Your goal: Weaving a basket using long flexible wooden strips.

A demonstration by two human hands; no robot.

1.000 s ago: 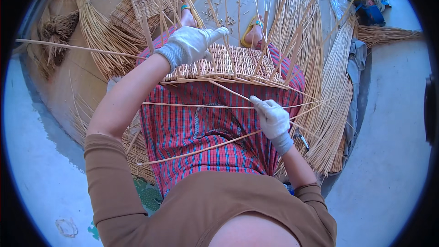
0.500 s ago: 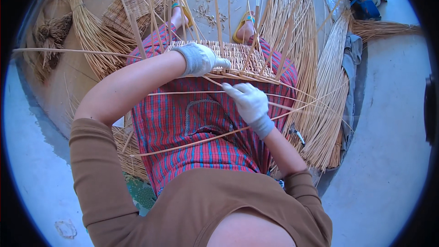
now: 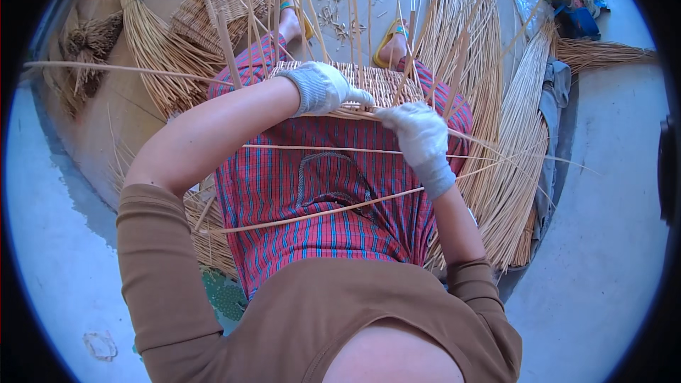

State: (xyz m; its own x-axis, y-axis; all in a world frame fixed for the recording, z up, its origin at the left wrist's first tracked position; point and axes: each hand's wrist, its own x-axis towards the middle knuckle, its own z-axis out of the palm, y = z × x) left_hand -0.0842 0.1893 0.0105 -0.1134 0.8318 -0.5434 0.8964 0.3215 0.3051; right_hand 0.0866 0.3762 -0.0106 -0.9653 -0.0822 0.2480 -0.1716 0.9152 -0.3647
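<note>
A woven cane basket panel [image 3: 390, 85] with long upright stakes lies across my plaid-covered lap [image 3: 319, 241]. My left hand [image 3: 332, 91], in a white glove, is closed on its near edge, fingertips pressed along the woven rim. Just right of it my gloved right hand [image 3: 415, 131] is slightly blurred, its fingers bent together at the same edge; what is between them is hidden. Loose cane strands [image 3: 319, 209] cross my lap below both hands.
Cane bundles lie at left [image 3: 156, 57] and right [image 3: 518, 170], with another woven piece [image 3: 191, 18] at back left. My sandalled feet [image 3: 394, 46] are beyond the panel, near small cane offcuts [image 3: 340, 21]. A blue container [image 3: 578, 21] sits at back right.
My left hand moved down and right onto the panel's near edge. My right hand rose from the loose strands to that edge, beside the left.
</note>
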